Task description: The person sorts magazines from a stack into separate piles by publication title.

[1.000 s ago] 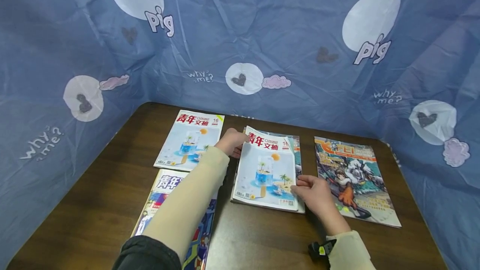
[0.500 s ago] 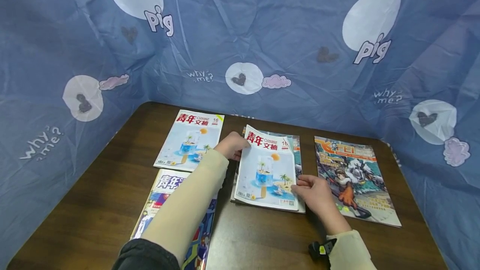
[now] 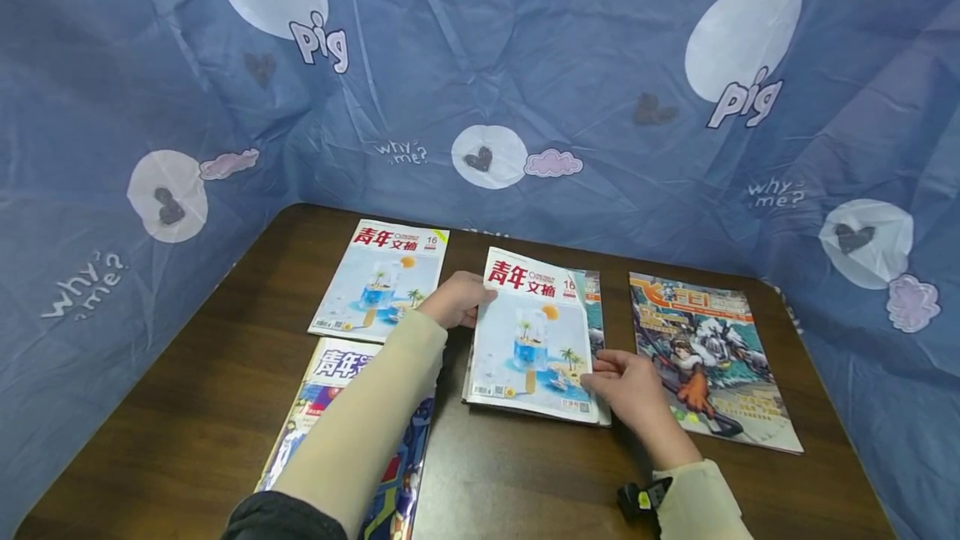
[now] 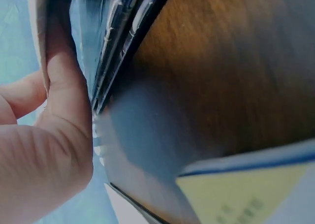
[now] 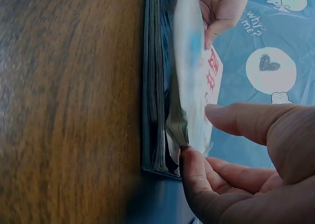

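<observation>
A white magazine (image 3: 528, 332) with a popsicle and beach cover lies tilted atop a stack of magazines (image 3: 594, 311) in the head view. My left hand (image 3: 456, 300) pinches its upper left edge. In the left wrist view the fingers (image 4: 69, 96) go under that edge, and the edge stands apart from the stack below. My right hand (image 3: 630, 390) holds its lower right edge; the right wrist view has the thumb (image 5: 236, 118) over the cover and the other fingers underneath. How many magazines lie beneath is hidden.
A matching popsicle magazine (image 3: 375, 282) lies at the back left. Nearer, a purple-titled magazine (image 3: 397, 473) is partly covered by my left sleeve. A comic-style magazine (image 3: 708, 365) lies on the right of the brown table (image 3: 510, 482). Blue printed cloth (image 3: 600, 65) surrounds the far sides.
My left hand has shifted slightly down and left, and the top magazine's upper left corner has moved a little left and up. The right hand stays nearly in place.
</observation>
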`<state>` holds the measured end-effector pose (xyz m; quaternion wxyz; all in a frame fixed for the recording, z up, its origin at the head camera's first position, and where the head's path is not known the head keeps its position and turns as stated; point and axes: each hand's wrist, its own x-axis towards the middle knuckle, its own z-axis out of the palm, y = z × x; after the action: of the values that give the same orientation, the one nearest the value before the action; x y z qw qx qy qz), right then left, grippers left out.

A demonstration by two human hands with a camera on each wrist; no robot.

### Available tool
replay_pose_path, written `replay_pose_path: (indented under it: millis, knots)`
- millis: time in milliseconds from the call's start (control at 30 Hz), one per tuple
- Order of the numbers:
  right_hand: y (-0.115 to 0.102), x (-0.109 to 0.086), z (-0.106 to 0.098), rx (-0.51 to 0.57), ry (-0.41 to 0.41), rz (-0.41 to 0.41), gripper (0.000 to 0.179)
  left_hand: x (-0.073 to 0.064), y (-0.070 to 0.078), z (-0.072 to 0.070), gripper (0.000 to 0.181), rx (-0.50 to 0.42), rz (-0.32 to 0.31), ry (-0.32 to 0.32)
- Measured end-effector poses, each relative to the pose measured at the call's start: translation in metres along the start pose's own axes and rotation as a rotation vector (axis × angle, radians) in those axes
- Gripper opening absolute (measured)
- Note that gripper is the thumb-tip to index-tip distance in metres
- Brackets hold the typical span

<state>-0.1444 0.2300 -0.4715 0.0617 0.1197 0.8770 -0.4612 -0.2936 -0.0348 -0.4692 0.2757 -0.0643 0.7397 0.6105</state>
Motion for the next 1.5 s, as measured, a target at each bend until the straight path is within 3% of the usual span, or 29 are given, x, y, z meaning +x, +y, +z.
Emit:
replay_pose_path:
  millis: [233,533,800,1033,1233,1500]
  knots:
    - [-0.004,-0.001,0.003,0.013,-0.027,0.003,0.059,-0.01,0.005,-0.011,0.036,-0.064,0.009,-0.053]
    - [-0.015,0.004,0.008,0.259,-0.17,0.096,0.056,-0.017,0.013,-0.036,0.041,-0.059,0.023,-0.052]
    - [-0.033,0.011,0.03,0.315,-0.19,0.057,0.045,-0.019,0.009,-0.063,0.063,-0.027,-0.013,0.041]
    - [-0.053,0.016,0.055,0.322,-0.212,0.021,0.038,-0.02,0.004,-0.09,0.039,-0.027,0.015,0.142]
    - [-0.068,0.021,0.076,0.304,-0.191,0.018,0.039,-0.014,0.002,-0.11,0.038,-0.008,-0.025,0.229]
    - [-0.085,0.031,0.1,0.297,-0.23,0.058,0.034,-0.008,0.002,-0.137,0.037,0.008,-0.069,0.271]
